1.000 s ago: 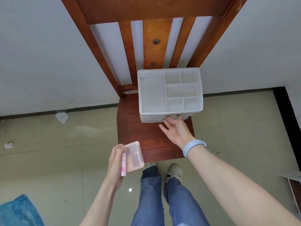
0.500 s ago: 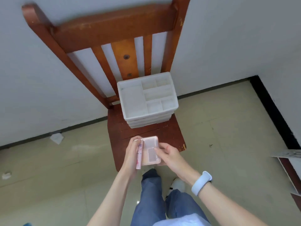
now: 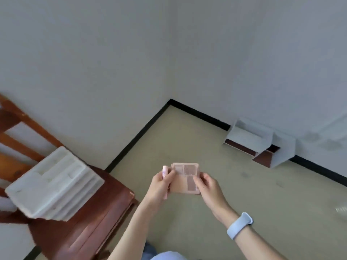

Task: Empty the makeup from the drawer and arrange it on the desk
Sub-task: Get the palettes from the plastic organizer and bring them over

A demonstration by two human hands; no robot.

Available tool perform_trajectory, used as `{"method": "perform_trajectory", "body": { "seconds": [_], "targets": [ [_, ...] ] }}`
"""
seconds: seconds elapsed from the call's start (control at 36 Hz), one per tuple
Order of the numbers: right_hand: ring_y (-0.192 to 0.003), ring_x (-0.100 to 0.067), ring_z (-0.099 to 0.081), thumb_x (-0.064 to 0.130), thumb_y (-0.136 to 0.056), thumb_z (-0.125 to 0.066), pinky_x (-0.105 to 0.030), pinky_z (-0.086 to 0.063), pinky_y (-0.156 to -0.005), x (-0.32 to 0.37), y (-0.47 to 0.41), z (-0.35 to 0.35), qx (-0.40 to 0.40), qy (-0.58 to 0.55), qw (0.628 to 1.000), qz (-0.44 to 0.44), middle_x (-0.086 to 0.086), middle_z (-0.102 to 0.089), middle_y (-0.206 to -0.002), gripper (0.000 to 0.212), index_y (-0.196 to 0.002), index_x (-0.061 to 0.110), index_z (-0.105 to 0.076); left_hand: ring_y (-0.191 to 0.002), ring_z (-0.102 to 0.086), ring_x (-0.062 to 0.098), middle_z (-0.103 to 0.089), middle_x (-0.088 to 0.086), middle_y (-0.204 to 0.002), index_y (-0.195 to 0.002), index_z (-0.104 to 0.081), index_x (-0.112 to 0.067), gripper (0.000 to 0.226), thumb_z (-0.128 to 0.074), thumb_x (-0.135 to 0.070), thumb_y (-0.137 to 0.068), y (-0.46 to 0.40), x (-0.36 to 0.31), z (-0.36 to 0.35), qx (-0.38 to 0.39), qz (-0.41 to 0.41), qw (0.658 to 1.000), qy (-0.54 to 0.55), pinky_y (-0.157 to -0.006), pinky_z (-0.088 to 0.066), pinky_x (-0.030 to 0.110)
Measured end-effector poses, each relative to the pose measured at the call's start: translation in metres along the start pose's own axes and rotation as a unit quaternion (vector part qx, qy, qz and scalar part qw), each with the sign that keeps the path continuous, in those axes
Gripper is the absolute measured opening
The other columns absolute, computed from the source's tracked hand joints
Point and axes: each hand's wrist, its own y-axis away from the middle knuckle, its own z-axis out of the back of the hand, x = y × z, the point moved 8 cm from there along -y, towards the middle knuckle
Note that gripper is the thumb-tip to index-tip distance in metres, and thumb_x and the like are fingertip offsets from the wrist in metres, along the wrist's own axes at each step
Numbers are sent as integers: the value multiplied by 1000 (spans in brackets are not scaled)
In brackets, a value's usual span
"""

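White drawer organizer lower left on chair; pink palette pinched between left hand, also gripping pink tube, and right hand.

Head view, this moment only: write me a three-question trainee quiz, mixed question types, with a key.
1. True or false: the pink palette is lying on the wooden chair.
2. Multiple choice: what does the left hand hold along with the palette's edge? A) a slim pink tube B) a brush C) a mirror
3. Fill in: the white organizer sits on the ____.

Key
1. False: both hands hold it over the floor, the right hand gripping its right edge.
2. A.
3. Chair; its top compartments look empty, though the frame is blurred.
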Motion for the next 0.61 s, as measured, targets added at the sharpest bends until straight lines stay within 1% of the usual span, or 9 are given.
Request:
{"method": "perform_trajectory", "body": {
  "seconds": [0.06, 0.08, 0.17, 0.25, 0.31, 0.36, 0.42, 0.53, 0.61],
  "targets": [
    [-57, 2, -54, 21, -94, -51, -17, -42, -57, -14, 20, 69, -60, -8, 998, 2, 8, -62, -67, 18, -81, 18, -63, -76, -60, 14, -64, 4, -86, -99, -62, -9, 22, -53, -28, -95, -2, 4, -74, 56, 3, 998, -19, -65, -47, 28],
    [-59, -3, -55, 22, -94, -51, -20, -42, -59, -22, 31, 102, -91, -15, 996, 0, 6, -63, -68, 19, -81, 16, -64, -76, -62, 12, -65, 3, -86, -102, -61, -5, 24, -51, -26, -96, -2, 8, -112, 83, 8, 996, -25, -66, -51, 27],
    [-62, -12, -56, 18, -94, -50, -25, -47, -58, -52, 70, 205, -201, -43, 979, -8, -4, -65, -73, 21, -82, 10, -65, -85, -64, 14, -68, 5, -93, -107, -60, -2, 31, -49, -28, -96, 7, 25, -225, 163, 24, 985, -54, -78, -53, 32],
    [-69, -16, -62, 13, -96, -47, -24, -55, -56, -91, 115, 296, -305, -135, 942, -31, -8, -64, -83, 16, -89, 9, -62, -91, -66, 15, -69, 6, -99, -109, -61, -5, 29, -47, -28, -97, 20, 52, -327, 242, 45, 965, -96, -78, -55, 31],
    [-70, -18, -64, 11, -96, -46, -25, -56, -53, -120, 149, 348, -369, -209, 905, -41, -10, -64, -85, 15, -93, 3, -58, -89, -65, 17, -69, 9, -99, -111, -59, -1, 29, -46, -24, -98, 29, 71, -389, 284, 59, 948, -132, -77, -54, 31],
    [-67, -17, -66, 11, -97, -45, -26, -57, -53, -150, 188, 392, -426, -285, 857, -49, -8, -64, -85, 14, -92, 4, -56, -84, -63, 20, -65, 13, -96, -109, -54, 5, 28, -48, -19, -97, 38, 91, -446, 314, 71, 932, -165, -75, -53, 34],
    [-63, -17, -67, 13, -97, -44, -28, -57, -54, -180, 226, 427, -475, -333, 813, -55, -9, -63, -85, 14, -92, 6, -55, -77, -63, 19, -64, 13, -91, -102, -54, 1, 20, -49, -18, -97, 50, 111, -499, 351, 80, 912, -197, -71, -53, 33],
    [-72, -28, -64, 14, -98, -42, -27, -56, -52, -241, 299, 487, -573, -372, 726, -83, -13, -61, -90, 15, -99, 5, -54, -65, -63, 12, -63, 6, -80, -89, -60, -9, 16, -48, -16, -97, 69, 151, -594, 396, 90, 876, -260, -61, -50, 26],
    [-78, -33, -62, 14, -99, -41, -25, -56, -51, -284, 341, 528, -630, -381, 668, -111, -14, -60, -94, 17, -105, 3, -52, -68, -57, 15, -57, 4, -81, -81, -50, -12, 16, -49, -17, -97, 79, 182, -665, 433, 97, 848, -289, -59, -42, 27]
  ]
}}
